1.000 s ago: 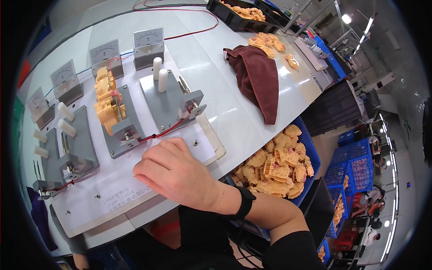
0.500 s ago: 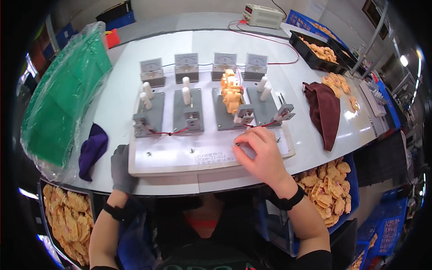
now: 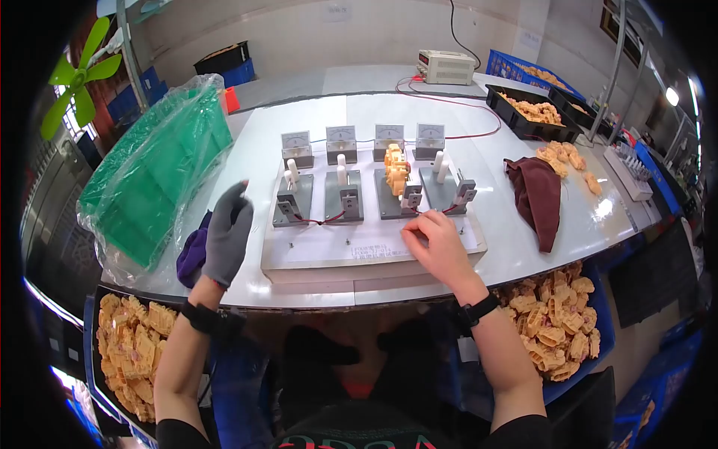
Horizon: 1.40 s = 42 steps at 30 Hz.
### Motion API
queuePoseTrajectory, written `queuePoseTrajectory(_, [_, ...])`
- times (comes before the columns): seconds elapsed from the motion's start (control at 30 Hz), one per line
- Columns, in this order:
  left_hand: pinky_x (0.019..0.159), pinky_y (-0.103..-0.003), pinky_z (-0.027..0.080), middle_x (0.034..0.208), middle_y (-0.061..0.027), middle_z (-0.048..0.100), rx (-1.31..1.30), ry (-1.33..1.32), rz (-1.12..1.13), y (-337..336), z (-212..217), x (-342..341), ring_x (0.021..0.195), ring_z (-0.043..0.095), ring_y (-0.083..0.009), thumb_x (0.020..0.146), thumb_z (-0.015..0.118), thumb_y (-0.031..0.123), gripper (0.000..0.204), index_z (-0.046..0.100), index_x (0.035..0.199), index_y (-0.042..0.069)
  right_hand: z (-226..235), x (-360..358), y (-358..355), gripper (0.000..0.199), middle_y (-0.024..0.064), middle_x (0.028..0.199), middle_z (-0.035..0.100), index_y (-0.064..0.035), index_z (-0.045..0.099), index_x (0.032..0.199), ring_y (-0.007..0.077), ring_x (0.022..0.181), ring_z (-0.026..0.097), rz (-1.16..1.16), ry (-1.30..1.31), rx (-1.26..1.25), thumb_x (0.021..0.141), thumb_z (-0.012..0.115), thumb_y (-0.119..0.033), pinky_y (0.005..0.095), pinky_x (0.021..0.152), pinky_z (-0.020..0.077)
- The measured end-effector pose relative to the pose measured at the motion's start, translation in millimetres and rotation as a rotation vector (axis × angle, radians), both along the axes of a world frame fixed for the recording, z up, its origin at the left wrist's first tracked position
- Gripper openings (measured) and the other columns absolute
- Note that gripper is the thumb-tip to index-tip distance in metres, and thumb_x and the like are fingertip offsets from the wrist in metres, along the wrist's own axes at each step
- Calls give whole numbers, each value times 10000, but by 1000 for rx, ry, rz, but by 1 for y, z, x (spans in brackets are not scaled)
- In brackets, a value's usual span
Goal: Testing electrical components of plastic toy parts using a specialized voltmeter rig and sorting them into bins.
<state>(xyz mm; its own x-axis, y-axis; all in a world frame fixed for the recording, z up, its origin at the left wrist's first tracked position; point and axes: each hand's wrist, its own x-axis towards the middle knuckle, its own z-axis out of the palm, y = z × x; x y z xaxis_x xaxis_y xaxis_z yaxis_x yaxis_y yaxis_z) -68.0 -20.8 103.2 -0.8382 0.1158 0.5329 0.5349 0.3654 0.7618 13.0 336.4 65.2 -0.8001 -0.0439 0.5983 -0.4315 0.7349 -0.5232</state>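
My left hand [image 3: 227, 238], in a grey glove, is raised over the table left of the test board [image 3: 336, 271], thumb and fingers apart and holding nothing. My bare right hand [image 3: 443, 251] rests at the board's front right, thumb and index finger curled together at one of its small metal toggle switches, which they hide. Two similar switches [image 3: 347, 242] show to the left. A yellow-orange plastic assembly [image 3: 396, 170] stands upright on the third grey station. The other stations [image 3: 342, 198] carry only white pegs and small grey contact blocks. Several analog meters [image 3: 341, 142] line the back.
A purple cloth [image 3: 193, 256] and a plastic-wrapped green crate [image 3: 161, 179] lie left. At right are a maroon cloth [image 3: 535, 198], loose yellow parts [image 3: 561, 156] and a black tray [image 3: 497, 112]. A power supply [image 3: 446, 67] stands behind. Bins [image 3: 607, 329] of parts flank me below.
My left hand has lifted from the board's left edge, moving up and opening. My right hand stays at the switch. The whole view has shifted, showing more of the back wall and a green fan.
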Motion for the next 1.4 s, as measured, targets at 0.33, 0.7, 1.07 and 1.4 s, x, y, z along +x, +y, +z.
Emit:
queuePoseTrajectory(0.33, [898,-441,497,1052,-128,676,-986,430,-270,171,83,-31,1074,616,-308,714,752,225,424,691,1127,151,-5,-15,-21,380,44,931,584,-57,528,1225,142,855,569,-31,-27,-601,905,701,-164,288,782,477])
queuePoseTrajectory(0.7, [903,-378,445,1175,-60,687,-1475,353,-250,285,60,-60,1155,581,-261,776,749,395,383,752,1099,189,-14,-25,20,330,19,1027,580,-31,518,1242,98,896,537,126,-13,-642,948,650,-104,243,850,441])
queuePoseTrajectory(1.07, [784,-351,441,961,25,672,-1284,850,160,213,141,2,1027,585,-201,769,671,227,149,735,898,189,-25,-23,44,196,-1,1002,566,-61,553,1162,90,925,523,168,-24,-619,977,599,-109,220,840,413])
queuePoseTrajectory(1.4, [894,-435,443,996,-97,610,-1190,-95,614,-127,39,188,1017,556,-305,701,681,178,267,675,965,138,-20,-23,36,327,9,1113,573,-51,531,1293,101,967,541,65,-65,-563,980,596,-118,223,846,416])
